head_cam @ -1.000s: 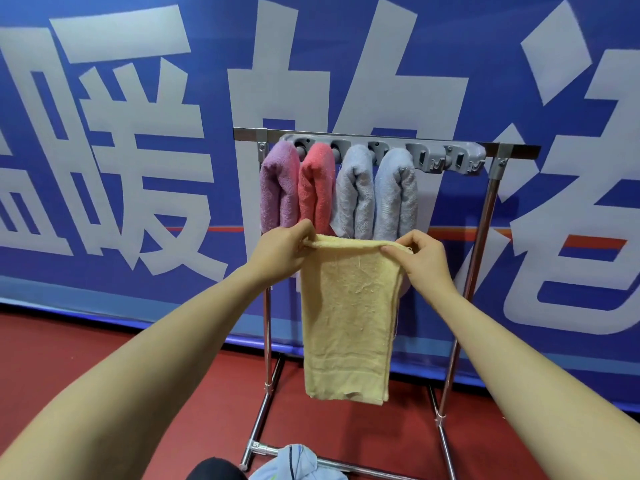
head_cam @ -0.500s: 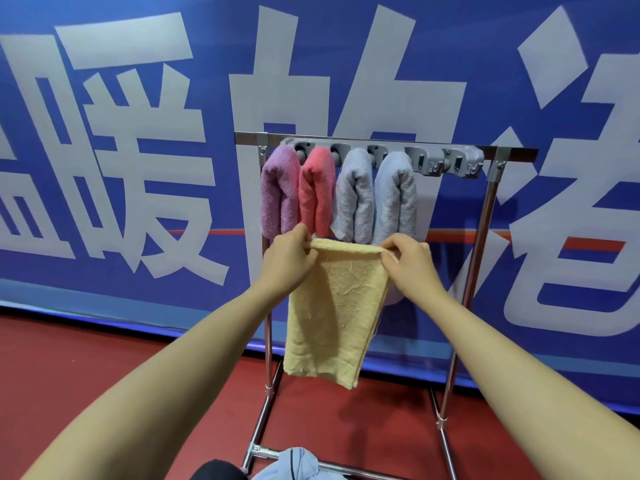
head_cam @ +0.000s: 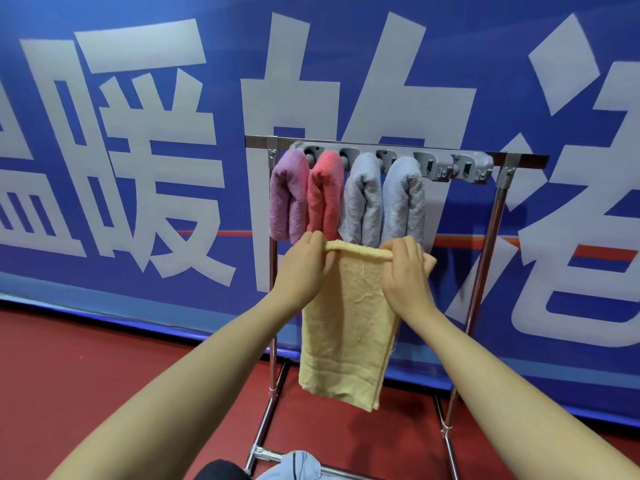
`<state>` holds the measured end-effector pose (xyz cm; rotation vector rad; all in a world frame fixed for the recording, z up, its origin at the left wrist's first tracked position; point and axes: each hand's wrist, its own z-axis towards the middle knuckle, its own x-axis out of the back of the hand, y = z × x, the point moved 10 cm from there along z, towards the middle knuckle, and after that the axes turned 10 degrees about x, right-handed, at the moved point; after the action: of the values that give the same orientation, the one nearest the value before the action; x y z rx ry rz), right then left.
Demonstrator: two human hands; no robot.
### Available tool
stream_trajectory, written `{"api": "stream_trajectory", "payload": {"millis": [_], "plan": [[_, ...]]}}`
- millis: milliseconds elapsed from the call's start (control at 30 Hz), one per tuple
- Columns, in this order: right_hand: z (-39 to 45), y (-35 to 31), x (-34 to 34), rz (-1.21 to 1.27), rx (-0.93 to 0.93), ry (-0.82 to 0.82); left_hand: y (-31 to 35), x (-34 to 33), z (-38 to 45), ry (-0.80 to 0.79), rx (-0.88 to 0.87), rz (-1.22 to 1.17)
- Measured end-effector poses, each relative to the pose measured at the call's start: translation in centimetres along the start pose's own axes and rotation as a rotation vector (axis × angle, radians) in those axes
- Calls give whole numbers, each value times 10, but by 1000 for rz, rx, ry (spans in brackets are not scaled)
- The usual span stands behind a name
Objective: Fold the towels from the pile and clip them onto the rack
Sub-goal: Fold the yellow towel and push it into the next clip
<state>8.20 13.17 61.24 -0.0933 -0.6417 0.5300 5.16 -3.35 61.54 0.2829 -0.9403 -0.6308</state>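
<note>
A yellow towel [head_cam: 349, 327] hangs folded lengthwise from my two hands in front of the metal rack [head_cam: 491, 237]. My left hand [head_cam: 303, 268] grips its top left edge and my right hand [head_cam: 407, 271] grips the top right, fingers curled over the fold. On the rack's grey clip bar [head_cam: 453, 166] hang a purple towel [head_cam: 289, 199], a pink towel [head_cam: 325, 195], a grey towel [head_cam: 362, 202] and a light blue towel [head_cam: 405, 199], all folded. The two clips at the bar's right end hold nothing.
A blue banner with large white characters [head_cam: 138, 150] stands close behind the rack. The floor [head_cam: 86, 375] is red. A light blue cloth [head_cam: 298, 465] lies at the rack's base by the bottom edge of the frame.
My hands have drawn closer together along the top edge, narrowing the yellow towel. The towel's lower end swung left, then settled back to hang straight down.
</note>
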Motion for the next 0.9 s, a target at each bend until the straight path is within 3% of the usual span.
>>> {"api": "stream_trajectory", "payload": {"millis": [200, 400, 533, 633, 733, 900], "plan": [[3, 15, -10, -60, -159, -116, 5, -3, -1, -14, -8, 32], [4, 16, -16, 133, -207, -157, 7, -6, 3, 4, -22, 83], [4, 8, -28, 345, -202, -142, 4, -18, 11, -31, 35, 239], [2, 8, -30, 394, -228, -88, 23, -19, 15, -32, -73, 188], [1, 14, -27, 345, -241, -62, 39, -32, 9, -174, -233, 92], [-2, 15, -24, 317, -195, -77, 36, -44, 1, -341, -223, 11]]}}
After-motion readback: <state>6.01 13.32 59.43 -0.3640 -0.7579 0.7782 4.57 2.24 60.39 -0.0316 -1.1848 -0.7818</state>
